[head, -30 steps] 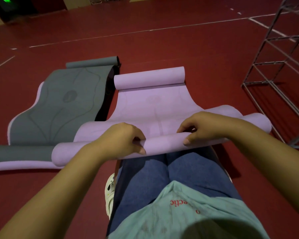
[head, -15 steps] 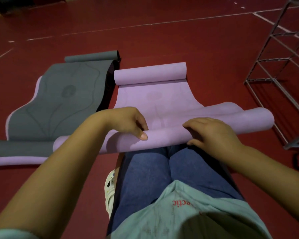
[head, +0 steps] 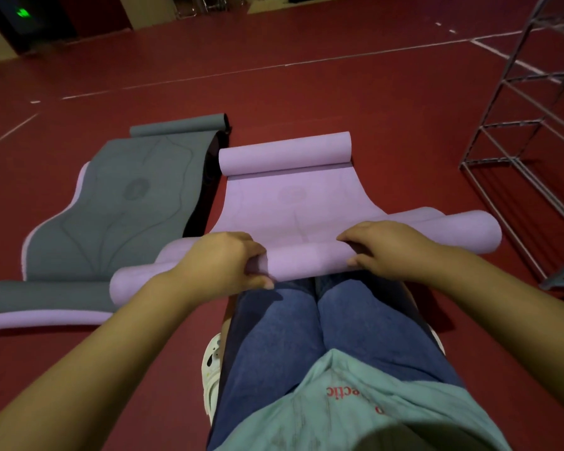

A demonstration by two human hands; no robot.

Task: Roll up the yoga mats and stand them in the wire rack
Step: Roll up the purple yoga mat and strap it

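A purple yoga mat (head: 293, 196) lies on the red floor ahead of my knees, its far end curled into a small roll. Its near end is rolled into a thicker tube across my lap. My left hand (head: 222, 262) grips that tube left of centre, thumb underneath and fingers over the top. My right hand (head: 388, 249) holds it right of centre in the same way. A grey yoga mat (head: 121, 203) with a purple underside lies unrolled and wavy to the left. The wire rack (head: 515, 125) stands at the right edge.
Bare red floor with white court lines stretches beyond the mats. A dark doorway with a green light (head: 22, 13) is at the far left. My white shoe (head: 213, 369) shows beside my left leg.
Both hands have shifted on the tube and taken a fresh grip, fingers reaching over the top. The rolled tube looks slightly thicker, and the camera has tilted up a little.
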